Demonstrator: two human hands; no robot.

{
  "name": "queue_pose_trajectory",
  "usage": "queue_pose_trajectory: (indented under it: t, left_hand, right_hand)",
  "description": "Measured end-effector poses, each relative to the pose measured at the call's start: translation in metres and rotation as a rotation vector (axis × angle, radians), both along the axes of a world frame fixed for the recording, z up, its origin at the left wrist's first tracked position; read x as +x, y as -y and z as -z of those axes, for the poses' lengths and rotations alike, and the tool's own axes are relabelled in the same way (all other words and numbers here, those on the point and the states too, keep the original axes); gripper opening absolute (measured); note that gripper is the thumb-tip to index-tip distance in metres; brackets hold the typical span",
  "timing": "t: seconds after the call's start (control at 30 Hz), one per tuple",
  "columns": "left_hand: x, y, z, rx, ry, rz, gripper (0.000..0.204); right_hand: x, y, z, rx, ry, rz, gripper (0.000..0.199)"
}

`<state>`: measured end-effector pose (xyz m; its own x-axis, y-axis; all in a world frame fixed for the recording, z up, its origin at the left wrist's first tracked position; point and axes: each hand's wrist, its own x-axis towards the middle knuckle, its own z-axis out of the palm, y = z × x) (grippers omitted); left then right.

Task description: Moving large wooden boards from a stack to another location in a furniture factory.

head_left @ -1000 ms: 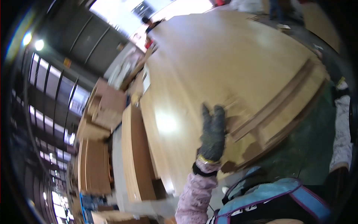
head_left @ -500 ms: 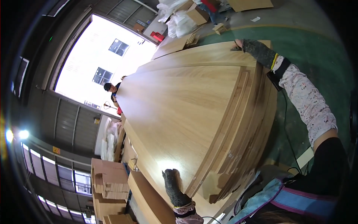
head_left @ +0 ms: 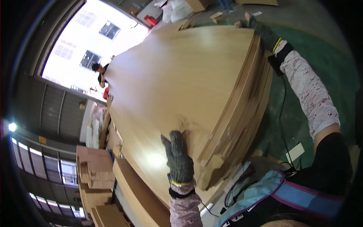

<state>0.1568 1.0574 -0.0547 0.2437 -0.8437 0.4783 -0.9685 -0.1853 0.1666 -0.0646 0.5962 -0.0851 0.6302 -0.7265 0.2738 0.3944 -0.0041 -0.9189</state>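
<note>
Centrally, filling most of the frame: a large light wooden panel [head_left: 181, 83], topmost on a stack of boards [head_left: 242, 125]. Low at centre, the gloved left hand [head_left: 177, 157] laid flat on the panel's near edge, fingers stretched out, clasping nothing. Far upper right, the gloved right hand [head_left: 257, 26] curled over the panel's far corner, holding it. Upper left, by the bright window [head_left: 94, 49], another person [head_left: 99, 72] at the panel's far end. Lower left, stacked timber [head_left: 94, 170].
</note>
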Motion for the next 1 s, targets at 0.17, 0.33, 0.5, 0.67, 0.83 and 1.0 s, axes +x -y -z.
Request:
queue_pose_trajectory:
  t: [0.17,0.33,0.5,0.67,0.83,1.0]
  left_hand:
    - [0.022,-0.01,0.004,-0.098,-0.44,-0.045,0.047]
    - [-0.023,0.014,-0.02,-0.775,-1.218,0.007,0.055]
    - [-0.03,0.031,-0.002,-0.522,-0.323,0.005,0.056]
    - [-0.037,0.04,0.005,-0.563,-0.144,-0.022,0.057]
    - [-0.038,0.05,-0.001,-0.563,-0.212,-0.069,0.054]
    - [-0.043,0.059,0.002,-0.589,-0.202,-0.013,0.049]
  right_hand:
    - [-0.008,-0.038,-0.022,-0.182,0.053,0.084,0.058]
    - [-0.013,-0.054,-0.022,-0.252,-0.177,0.186,0.058]
    - [-0.033,-0.05,-0.008,-0.293,-0.363,0.298,0.059]
    - [-0.036,-0.012,0.033,-0.925,-0.35,0.694,0.044]
    - [-0.016,-0.04,0.018,-0.546,-0.225,0.753,0.044]
    - [-0.033,-0.013,0.035,-1.051,-0.279,0.968,0.04]
